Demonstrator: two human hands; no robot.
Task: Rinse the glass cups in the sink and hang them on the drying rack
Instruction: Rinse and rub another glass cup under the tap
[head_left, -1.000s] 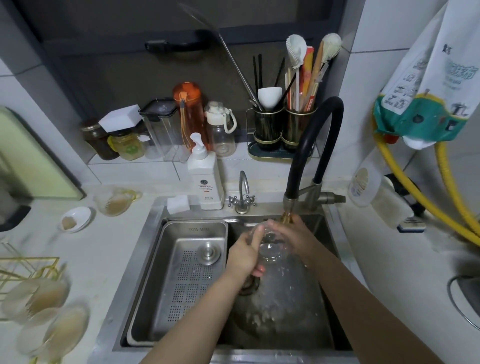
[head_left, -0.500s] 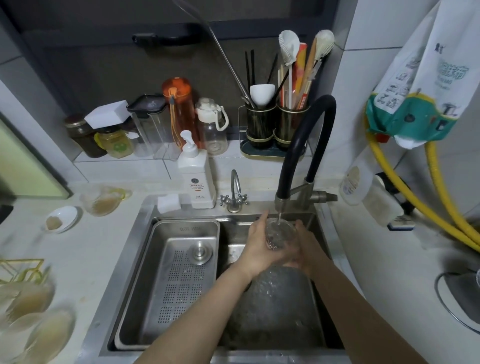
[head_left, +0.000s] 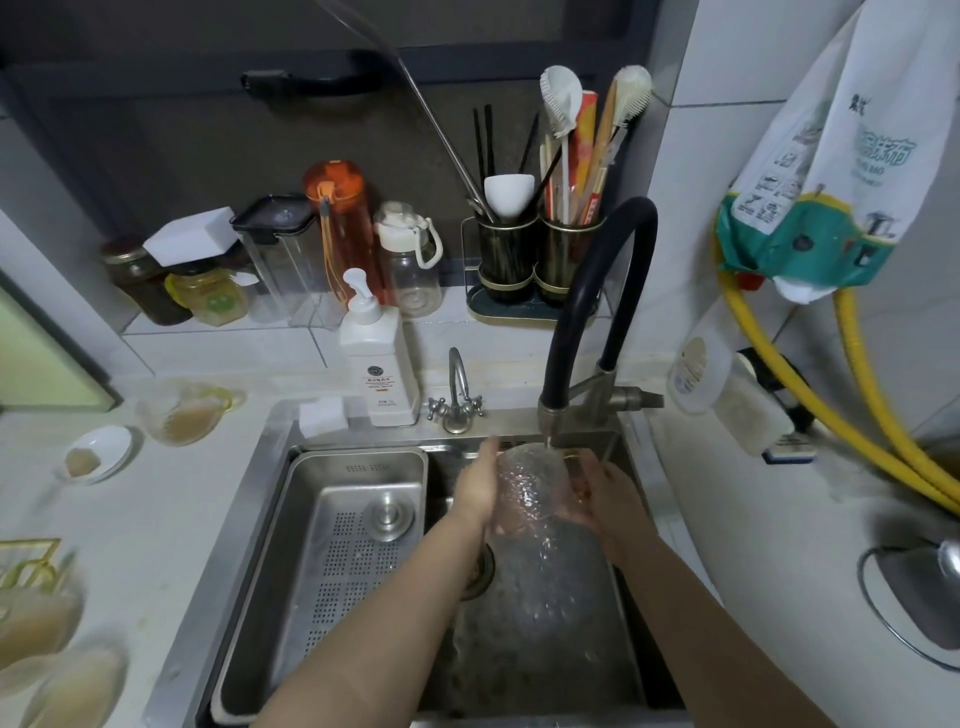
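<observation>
Stainless sink (head_left: 270, 499) set in a pale counter: both hands, left hand (head_left: 475, 488) and right hand (head_left: 608, 499), clamp a textured glass cup (head_left: 530, 488) under the black faucet (head_left: 597, 291). Turning it should rinse every side.

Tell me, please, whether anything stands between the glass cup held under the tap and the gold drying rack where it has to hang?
Nothing visible blocks it. Both hands, left hand and right hand, hold the glass cup over the sink. The drying rack stands at the far left; the way lies over the perforated tray and low bare counter.
</observation>
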